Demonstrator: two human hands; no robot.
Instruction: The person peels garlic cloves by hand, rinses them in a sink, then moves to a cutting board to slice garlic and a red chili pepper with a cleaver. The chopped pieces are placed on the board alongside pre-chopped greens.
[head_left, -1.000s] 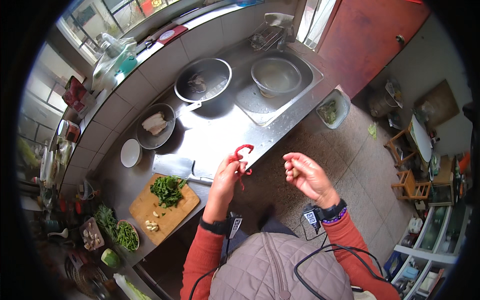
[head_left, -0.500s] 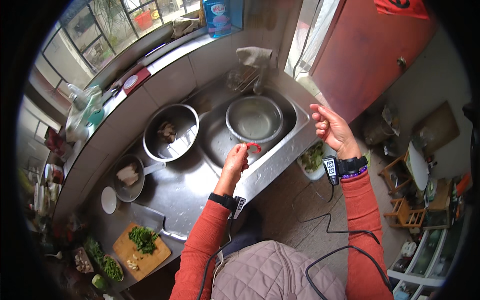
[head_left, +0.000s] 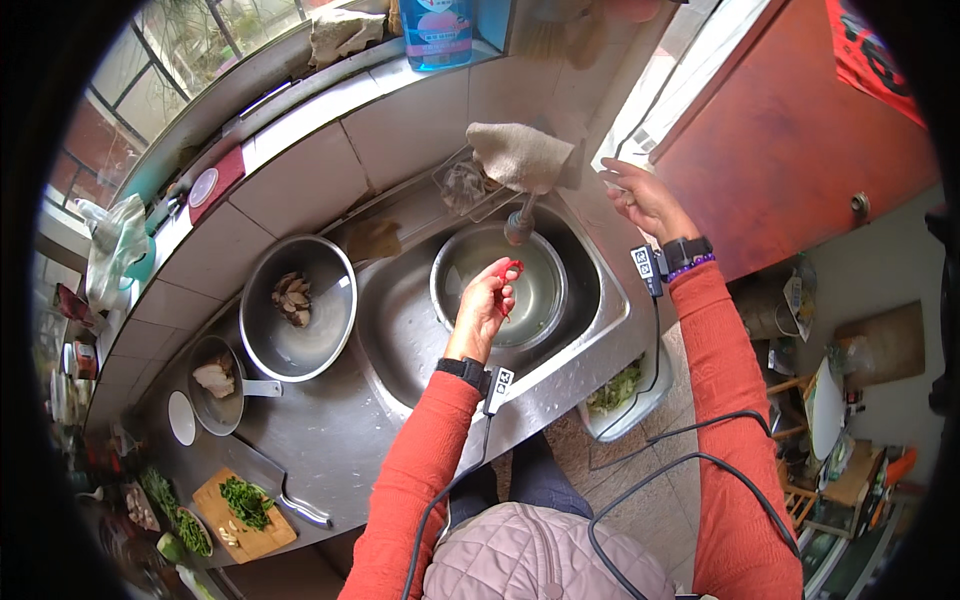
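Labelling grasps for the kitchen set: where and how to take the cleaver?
By the slim handle, probably best from above, coming in from the person's side. The cleaver appears to lie flat: its broad blade points away to the left, while the handle extends right, toward the counter's front edge, just past the cutting board.

My left hand point(head_left: 484, 306) pinches a thin red chilli point(head_left: 513, 270) above the basin point(head_left: 455, 258) of water, which sits in the sink point(head_left: 385, 330) under the tap point(head_left: 519, 226). A cloth point(head_left: 522, 155) drapes over the tap. My right hand point(head_left: 648, 203) is raised off to the right, near the door point(head_left: 790, 150), fingers loosely parted. Left of the sink, a bowl point(head_left: 325, 345) holds meat slices point(head_left: 292, 300); beyond it a pan point(head_left: 224, 412) holds a meat slab point(head_left: 214, 379). Nearer me, a cleaver point(head_left: 262, 462) lies beside the board point(head_left: 262, 543), which bears chopped greens point(head_left: 246, 502) and garlic point(head_left: 229, 536).
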